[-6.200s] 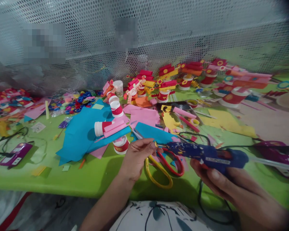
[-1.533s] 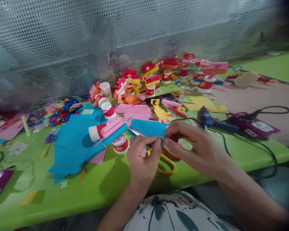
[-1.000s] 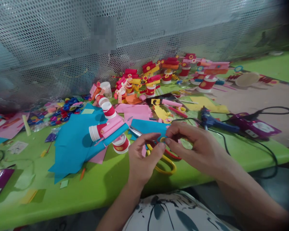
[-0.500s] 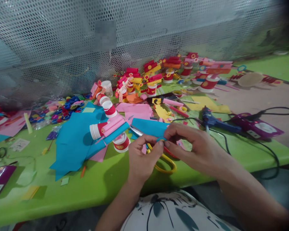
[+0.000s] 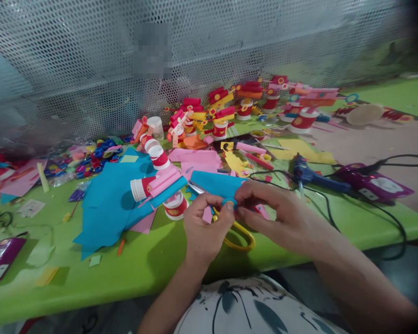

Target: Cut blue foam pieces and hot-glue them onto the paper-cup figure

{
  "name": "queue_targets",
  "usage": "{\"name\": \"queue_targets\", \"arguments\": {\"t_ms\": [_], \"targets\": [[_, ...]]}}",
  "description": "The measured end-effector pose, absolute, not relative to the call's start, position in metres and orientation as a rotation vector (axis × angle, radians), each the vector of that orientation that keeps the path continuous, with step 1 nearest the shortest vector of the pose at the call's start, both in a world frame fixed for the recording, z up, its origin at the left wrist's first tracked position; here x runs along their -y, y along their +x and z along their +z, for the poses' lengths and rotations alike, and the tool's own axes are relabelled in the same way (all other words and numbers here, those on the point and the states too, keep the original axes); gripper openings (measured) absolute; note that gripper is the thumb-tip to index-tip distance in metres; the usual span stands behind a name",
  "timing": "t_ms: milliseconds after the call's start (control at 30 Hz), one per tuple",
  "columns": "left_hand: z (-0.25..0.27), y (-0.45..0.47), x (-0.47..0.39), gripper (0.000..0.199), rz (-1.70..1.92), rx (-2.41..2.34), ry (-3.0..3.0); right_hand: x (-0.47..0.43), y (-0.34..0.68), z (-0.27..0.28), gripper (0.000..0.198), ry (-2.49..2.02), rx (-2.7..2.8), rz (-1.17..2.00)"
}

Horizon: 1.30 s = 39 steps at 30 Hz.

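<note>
Across the green table (image 5: 101, 278), blue sheets (image 5: 107, 199) lay to the left, well apart from where we worked. Our right hand (image 5: 282, 218) and left hand (image 5: 207, 232) met above the near edge. Seconds earlier we had the glue gun (image 5: 315, 178) in the right; now it rested on the table beyond that hand, near a purple box (image 5: 372, 181). That change, we judged, moved the work from gluing to finger handling. Scissors (image 5: 243, 249) lay below our hands, partly hidden by them, and just left a red-and-white cup (image 5: 140, 190) lay tipped on its side. Smallest of all was the round blue piece (image 5: 229, 201), at our fingertips, showing more of its blue than a second before. Our left thumb and forefinger were clamped on it; the right fingertips came up against its edge, though whether they gripped it we could not tell.
</note>
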State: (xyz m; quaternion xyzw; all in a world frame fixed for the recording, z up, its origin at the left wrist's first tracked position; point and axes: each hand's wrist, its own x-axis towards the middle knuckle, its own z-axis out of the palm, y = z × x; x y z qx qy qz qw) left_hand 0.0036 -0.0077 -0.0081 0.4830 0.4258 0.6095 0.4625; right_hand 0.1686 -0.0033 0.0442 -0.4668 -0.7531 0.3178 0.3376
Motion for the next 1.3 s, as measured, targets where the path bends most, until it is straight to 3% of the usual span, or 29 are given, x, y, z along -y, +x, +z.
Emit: {"name": "queue_targets", "arguments": {"t_ms": [400,767,967,1133,1300], "targets": [[-0.007,0.001,0.007,0.004,1.439,-0.990,1.135,0.001,0.166,0.045,0.016,-1.309,1.892,0.893],[-0.013,0.001,0.003,0.015,1.400,-0.934,0.996,0.002,0.167,0.044,0.016,-1.330,1.881,0.901],[-0.008,-0.001,0.002,0.033,1.352,-0.839,0.857,0.001,0.172,0.038,0.023,-1.334,1.732,1.008],[-0.009,0.002,0.003,0.019,1.358,-0.933,0.945,0.002,0.174,0.036,0.023,-1.335,1.760,1.024],[-0.009,0.004,0.003,0.018,1.377,-0.966,0.964,0.002,0.173,0.041,0.023,-1.328,1.825,0.989]]}}
